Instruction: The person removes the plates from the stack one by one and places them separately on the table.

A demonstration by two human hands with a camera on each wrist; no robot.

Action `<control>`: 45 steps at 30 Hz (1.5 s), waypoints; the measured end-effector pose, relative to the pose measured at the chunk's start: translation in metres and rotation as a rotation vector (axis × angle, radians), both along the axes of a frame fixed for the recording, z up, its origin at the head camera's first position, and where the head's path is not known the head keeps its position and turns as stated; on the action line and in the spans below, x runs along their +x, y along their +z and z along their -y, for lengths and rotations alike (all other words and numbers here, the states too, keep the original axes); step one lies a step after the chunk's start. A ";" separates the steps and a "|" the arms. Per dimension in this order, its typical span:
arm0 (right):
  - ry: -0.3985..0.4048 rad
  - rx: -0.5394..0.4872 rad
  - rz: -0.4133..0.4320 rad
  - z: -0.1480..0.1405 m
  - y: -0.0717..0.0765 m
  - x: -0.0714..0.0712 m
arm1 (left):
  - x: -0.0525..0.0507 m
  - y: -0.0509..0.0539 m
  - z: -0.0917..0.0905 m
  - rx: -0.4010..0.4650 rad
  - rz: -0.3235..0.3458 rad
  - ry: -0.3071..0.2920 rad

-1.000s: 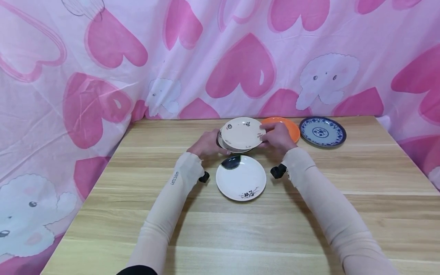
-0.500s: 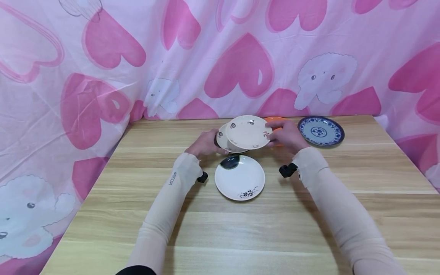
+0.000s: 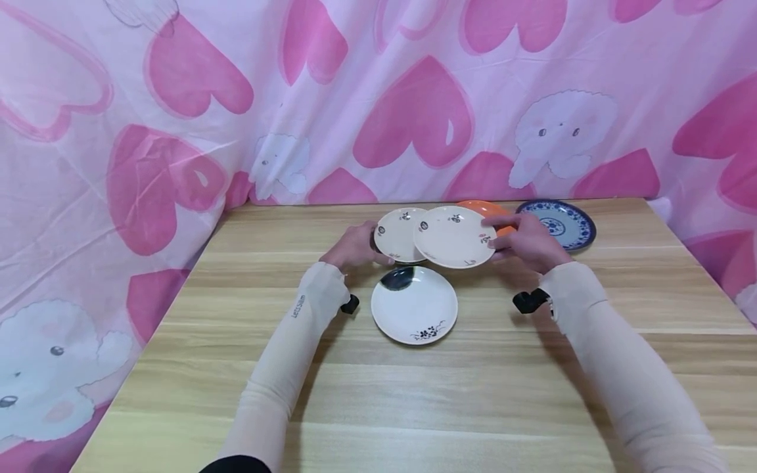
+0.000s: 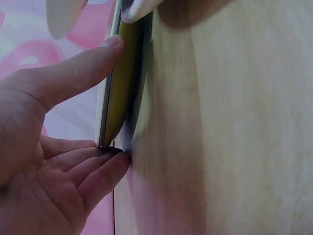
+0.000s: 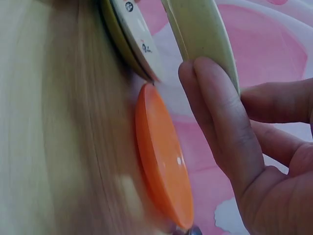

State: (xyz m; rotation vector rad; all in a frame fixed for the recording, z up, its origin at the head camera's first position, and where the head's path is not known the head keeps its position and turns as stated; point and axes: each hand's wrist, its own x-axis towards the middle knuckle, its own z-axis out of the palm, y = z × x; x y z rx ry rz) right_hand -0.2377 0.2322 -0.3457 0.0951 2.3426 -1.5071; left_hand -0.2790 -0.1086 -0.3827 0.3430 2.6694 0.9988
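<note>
My right hand [image 3: 535, 242] pinches the right rim of a cream plate with small dark motifs [image 3: 454, 238], held up off the table. In the right wrist view the pale underside of this raised plate [image 5: 205, 34] shows between thumb and fingers. My left hand [image 3: 353, 247] holds the left edge of a stack, topped by a similar cream plate [image 3: 395, 238]. In the left wrist view the thumb lies along the stack's side, and the fingertips reach its lower edge beside a yellowish plate [image 4: 122, 83]. The raised plate covers part of the stack.
A white plate with a black patch and flower print [image 3: 414, 312] lies in front of the stack. Behind my right hand are an orange plate [image 3: 481, 208] and a blue-and-white patterned plate [image 3: 570, 226]. A pink heart-print cloth [image 3: 414, 112] hangs behind the wooden table [image 3: 378, 407].
My right hand has moved to the right with the cream plate, sliding it off from above the stack and exposing more of the plate below. My left hand has stayed at the stack.
</note>
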 end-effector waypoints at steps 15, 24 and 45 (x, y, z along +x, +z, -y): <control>0.047 0.005 -0.018 -0.028 0.000 0.013 | 0.001 0.001 -0.002 -0.036 0.005 0.017; 0.051 0.009 -0.027 -0.040 0.000 0.020 | -0.001 0.001 -0.002 -0.054 0.001 0.002; 0.173 0.116 0.000 -0.064 -0.011 0.030 | -0.001 0.004 0.000 -0.046 0.040 0.036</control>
